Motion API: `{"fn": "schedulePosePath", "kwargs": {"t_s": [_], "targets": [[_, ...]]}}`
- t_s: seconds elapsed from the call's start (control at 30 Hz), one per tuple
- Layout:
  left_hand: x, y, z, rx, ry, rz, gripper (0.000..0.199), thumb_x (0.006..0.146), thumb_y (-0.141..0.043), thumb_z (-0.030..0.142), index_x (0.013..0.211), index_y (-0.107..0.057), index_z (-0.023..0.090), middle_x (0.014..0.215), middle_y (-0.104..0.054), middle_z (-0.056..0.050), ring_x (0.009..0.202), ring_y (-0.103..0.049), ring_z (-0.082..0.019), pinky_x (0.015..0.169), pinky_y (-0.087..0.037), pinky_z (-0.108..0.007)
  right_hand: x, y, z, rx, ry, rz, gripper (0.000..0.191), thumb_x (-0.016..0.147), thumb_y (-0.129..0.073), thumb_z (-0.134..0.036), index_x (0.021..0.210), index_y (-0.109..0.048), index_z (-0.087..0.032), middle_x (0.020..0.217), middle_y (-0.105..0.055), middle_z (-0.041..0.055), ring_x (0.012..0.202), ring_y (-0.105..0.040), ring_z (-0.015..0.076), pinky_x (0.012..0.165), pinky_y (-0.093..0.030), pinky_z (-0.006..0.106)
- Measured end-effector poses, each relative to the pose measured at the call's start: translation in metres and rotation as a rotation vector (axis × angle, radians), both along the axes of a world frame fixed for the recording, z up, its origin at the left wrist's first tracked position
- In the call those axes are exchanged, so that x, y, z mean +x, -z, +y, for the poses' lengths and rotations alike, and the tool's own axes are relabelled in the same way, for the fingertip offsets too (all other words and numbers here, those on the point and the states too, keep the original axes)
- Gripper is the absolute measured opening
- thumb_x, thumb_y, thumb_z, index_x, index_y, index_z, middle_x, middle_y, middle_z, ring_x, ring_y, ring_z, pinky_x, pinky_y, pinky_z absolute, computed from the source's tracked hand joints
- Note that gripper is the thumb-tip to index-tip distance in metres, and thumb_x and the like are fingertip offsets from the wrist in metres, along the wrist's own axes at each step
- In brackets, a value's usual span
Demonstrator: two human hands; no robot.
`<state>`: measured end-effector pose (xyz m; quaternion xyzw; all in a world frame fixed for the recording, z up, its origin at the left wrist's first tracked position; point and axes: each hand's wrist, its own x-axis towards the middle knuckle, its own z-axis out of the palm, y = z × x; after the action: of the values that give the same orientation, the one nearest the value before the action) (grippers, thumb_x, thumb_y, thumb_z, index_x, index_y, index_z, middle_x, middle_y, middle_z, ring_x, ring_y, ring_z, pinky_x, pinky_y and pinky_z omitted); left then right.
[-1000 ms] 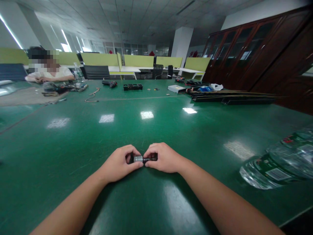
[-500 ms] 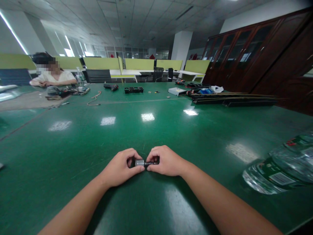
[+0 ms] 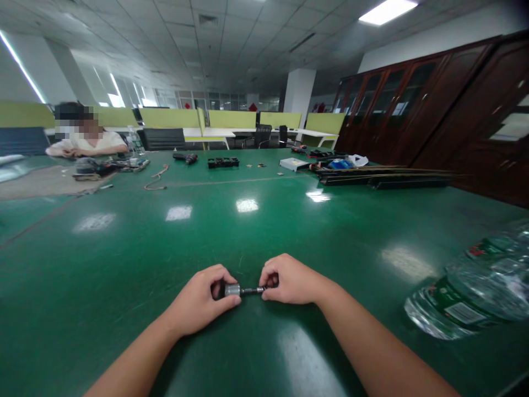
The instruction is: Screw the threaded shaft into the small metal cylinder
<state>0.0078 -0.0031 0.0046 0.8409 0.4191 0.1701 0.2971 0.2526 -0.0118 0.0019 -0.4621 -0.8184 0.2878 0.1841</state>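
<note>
My left hand [image 3: 202,302] is closed round a small motor [image 3: 232,290], a short silver cylinder lying on its side just above the green table top. From its right end a thin shaft [image 3: 249,290] points to the right. My right hand [image 3: 292,280] pinches a dark ribbed, spring-like piece [image 3: 262,289] at the far end of that shaft. The fingers partly cover this piece, so I cannot tell whether the shaft still runs inside it. A short length of bare shaft shows between the two hands.
Large clear water bottles [image 3: 471,298] lie at the right. Along the far side are a cordless drill [image 3: 185,158], a black bracket-like part [image 3: 223,162], a silver box [image 3: 293,164], long dark bars [image 3: 372,177] and a cord [image 3: 155,181]. A person [image 3: 88,138] sits far left.
My right hand has moved right along the shaft with the ribbed piece, away from the motor, baring the shaft between. The left hand keeps its hold. The view has tilted up slightly.
</note>
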Motion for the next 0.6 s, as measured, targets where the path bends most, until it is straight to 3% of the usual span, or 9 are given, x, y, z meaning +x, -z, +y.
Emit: {"fn": "schedulePosePath", "kwargs": {"t_s": [0.17, 0.6], "targets": [[-0.001, 0.000, 0.000, -0.010, -0.013, -0.008, 0.021, 0.081, -0.065, 0.037, 0.091, -0.065, 0.018, 0.076, -0.056, 0.001, 0.067, -0.051, -0.015, 0.061, -0.037, -0.024, 0.014, -0.002, 0.002, -0.052, 0.055, -0.003, 0.013, 0.066, -0.073, -0.021, 0.079, -0.075, -0.018, 0.071, -0.067, 0.0001, 0.063, -0.058, 0.0118, 0.056, -0.042, 0.021], [0.000, -0.003, 0.000, -0.018, -0.027, -0.012, 0.020, 0.079, -0.067, 0.036, 0.087, -0.064, 0.018, 0.074, -0.055, 0.001, 0.066, -0.051, -0.015, 0.060, -0.036, -0.024, 0.004, 0.002, 0.002, -0.008, 0.071, 0.036, 0.013, 0.069, -0.075, -0.022, 0.082, -0.076, -0.020, 0.076, -0.066, 0.0010, 0.067, -0.059, 0.0121, 0.060, -0.042, 0.022]]}}
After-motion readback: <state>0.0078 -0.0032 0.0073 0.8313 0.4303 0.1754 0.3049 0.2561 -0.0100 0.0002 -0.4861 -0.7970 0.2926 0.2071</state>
